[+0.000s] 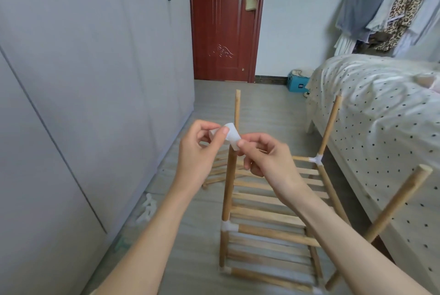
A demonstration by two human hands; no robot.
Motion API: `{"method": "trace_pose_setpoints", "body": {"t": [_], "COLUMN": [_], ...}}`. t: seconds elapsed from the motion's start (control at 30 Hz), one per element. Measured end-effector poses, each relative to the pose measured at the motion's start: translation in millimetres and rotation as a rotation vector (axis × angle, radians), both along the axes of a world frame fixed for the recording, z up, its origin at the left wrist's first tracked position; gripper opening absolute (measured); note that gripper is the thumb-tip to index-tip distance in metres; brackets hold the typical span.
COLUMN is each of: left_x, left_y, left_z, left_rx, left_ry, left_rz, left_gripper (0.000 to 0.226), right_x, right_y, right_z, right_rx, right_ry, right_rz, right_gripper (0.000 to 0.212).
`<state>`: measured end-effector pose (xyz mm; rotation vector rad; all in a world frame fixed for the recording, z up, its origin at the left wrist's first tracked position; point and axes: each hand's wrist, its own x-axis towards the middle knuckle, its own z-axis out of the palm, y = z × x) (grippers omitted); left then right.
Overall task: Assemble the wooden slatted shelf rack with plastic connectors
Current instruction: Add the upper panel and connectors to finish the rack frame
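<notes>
Head view, near to far: at six o'clock stands our rack (269, 235), two slatted tiers joined, four posts rising. At centre our left hand (200, 149) and right hand (264, 156) both pinch one translucent connector (230, 137) on top of the near-left post (229, 183). We judge it best to square the socket over the post, then press straight down. Spare connectors (146, 210) lie at eight o'clock; their number is unclear.
</notes>
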<state>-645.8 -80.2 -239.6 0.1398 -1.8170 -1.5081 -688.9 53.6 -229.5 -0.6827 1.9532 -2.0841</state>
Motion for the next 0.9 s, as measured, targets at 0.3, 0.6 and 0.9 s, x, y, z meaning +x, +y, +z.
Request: {"method": "trace_pose_setpoints", "body": {"t": [0.3, 0.6, 0.9], "left_x": [2.9, 3.5, -4.6], "left_y": [-5.0, -14.2, 2.8], "left_z": [10.0, 8.2, 4.0], "left_rx": [-0.113, -0.064, -0.084], "left_ry": [-0.003, -0.063, 0.028], "left_rz": [-0.054, -0.211, -0.010], "left_gripper": [0.011, 0.024, 0.026], "right_x": [-13.2, -16.7, -15.9], "right_y": [-1.7, 5.4, 4.7], "right_z": [-5.0, -7.9, -1.3], "right_rx": [0.004, 0.005, -0.234], "right_ry": [0.061, 0.153, -0.096], "right_rz": [-0.012, 0.025, 0.045], "right_gripper": [0.015, 0.019, 0.034]}}
